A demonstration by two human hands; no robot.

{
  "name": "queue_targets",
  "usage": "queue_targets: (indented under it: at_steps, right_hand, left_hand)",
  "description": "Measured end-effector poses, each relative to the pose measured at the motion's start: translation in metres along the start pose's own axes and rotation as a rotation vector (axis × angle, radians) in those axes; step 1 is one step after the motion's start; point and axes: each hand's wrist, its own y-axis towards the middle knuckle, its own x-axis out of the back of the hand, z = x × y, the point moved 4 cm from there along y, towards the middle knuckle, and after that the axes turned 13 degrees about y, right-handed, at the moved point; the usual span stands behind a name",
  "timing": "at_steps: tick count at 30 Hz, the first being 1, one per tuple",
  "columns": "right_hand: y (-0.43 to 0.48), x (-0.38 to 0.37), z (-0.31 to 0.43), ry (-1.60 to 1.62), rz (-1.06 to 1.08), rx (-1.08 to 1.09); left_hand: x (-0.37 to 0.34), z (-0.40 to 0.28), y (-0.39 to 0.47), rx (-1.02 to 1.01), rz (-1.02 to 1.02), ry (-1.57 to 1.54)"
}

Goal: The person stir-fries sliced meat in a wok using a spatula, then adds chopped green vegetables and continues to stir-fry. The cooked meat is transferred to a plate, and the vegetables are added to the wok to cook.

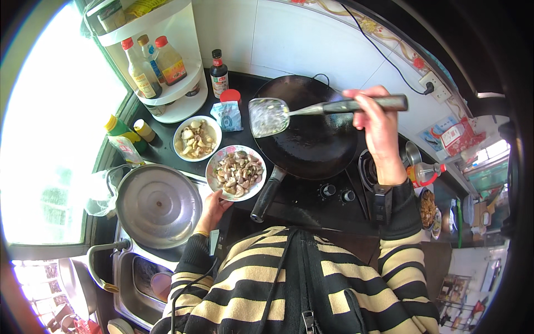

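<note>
My right hand (pixel 379 129) grips the dark handle of a metal wok spatula (pixel 269 117), its blade raised over the left part of a black wok (pixel 313 146). The wok sits on the stove, a thin oily sheen on its inside, its grip handle (pixel 269 196) pointing towards me. With my left hand (pixel 213 213) I hold the near rim of a flowered bowl (pixel 212 185). Sliced brownish meat pieces (pixel 240 173), perhaps gizzard, fill that bowl. Just behind it stands a white bowl (pixel 177 146) of pale, garlic-like pieces in liquid.
A sauce bottle (pixel 219 77), a red-lidded jar (pixel 230 96) and a blue-white packet (pixel 227 116) stand behind the bowls. Left are a large metal lid (pixel 158 204), a faucet (pixel 94 267) and a sink (pixel 137 304). Stove knobs (pixel 328 190) and an oil bottle (pixel 423 173) lie right.
</note>
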Motion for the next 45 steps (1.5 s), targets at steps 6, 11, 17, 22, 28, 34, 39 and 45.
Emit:
queue_targets:
  at_steps: [6,11,17,22,28,34,39,45]
  right_hand:
    - [-0.043,0.097,-0.047,0.163,-0.559,-0.024]
    - [-0.074,0.128,-0.080,0.097,-0.756,-0.028]
    - [-0.095,0.140,-0.117,0.352,-0.853,-0.187]
    - [-0.126,0.133,-0.144,0.447,-0.615,-0.382]
    - [-0.174,0.139,-0.173,0.581,-0.389,-0.671]
    - [-0.225,0.114,-0.202,0.523,-0.142,-0.811]
    - [-0.292,0.035,-0.201,0.272,0.163,-0.967]
    - [-0.414,-0.088,-0.190,-0.108,0.936,-0.713]
  left_hand:
    - [0.012,0.000,-0.001,0.003,-0.053,0.018]
    - [0.014,-0.003,0.012,-0.015,-0.141,-0.002]
    - [0.010,-0.004,-0.007,-0.084,-0.183,-0.181]
    - [0.001,0.015,-0.074,-0.186,-0.284,-0.154]
    - [-0.008,0.098,-0.200,-0.230,-0.569,-0.092]
    - [0.012,0.170,-0.341,-0.341,-0.901,-0.178]
    - [0.030,0.232,-0.442,-0.425,-1.132,-0.315]
    - [0.062,0.316,-0.546,-0.477,-1.413,-0.294]
